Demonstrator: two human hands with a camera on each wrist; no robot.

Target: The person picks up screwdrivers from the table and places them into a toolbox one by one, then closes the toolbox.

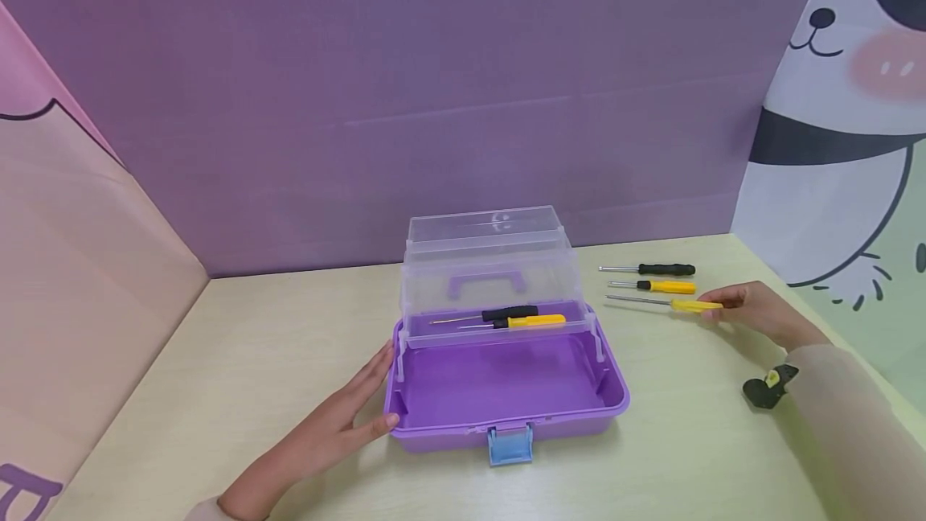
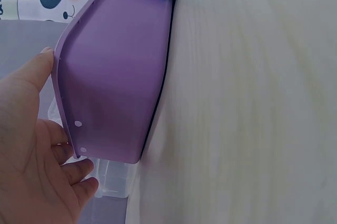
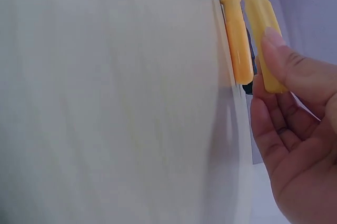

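Note:
A yellow-handled screwdriver [image 1: 696, 305] is pinched by its handle between thumb and fingers of my right hand [image 1: 752, 312], its shaft pointing left. In the right wrist view the yellow handle [image 3: 260, 19] appears lifted off the table. My left hand [image 1: 336, 424] rests against the left side of the purple toolbox [image 1: 506, 432], thumb near the front corner, fingers fairly straight along the rim. The box stands with its clear lid [image 1: 485, 231] raised. A black screwdriver [image 1: 510, 313] and a yellow-and-black screwdriver [image 1: 535, 321] lie in its upper tray; the lower compartment shows its purple floor.
On the table [image 1: 289, 328], right of the box, lie another black screwdriver [image 1: 665, 269] and an orange-yellow screwdriver [image 1: 673, 287] with a black collar. A blue latch [image 1: 510, 447] hangs down at the box front. A purple backdrop [image 1: 434, 103] rises behind the table.

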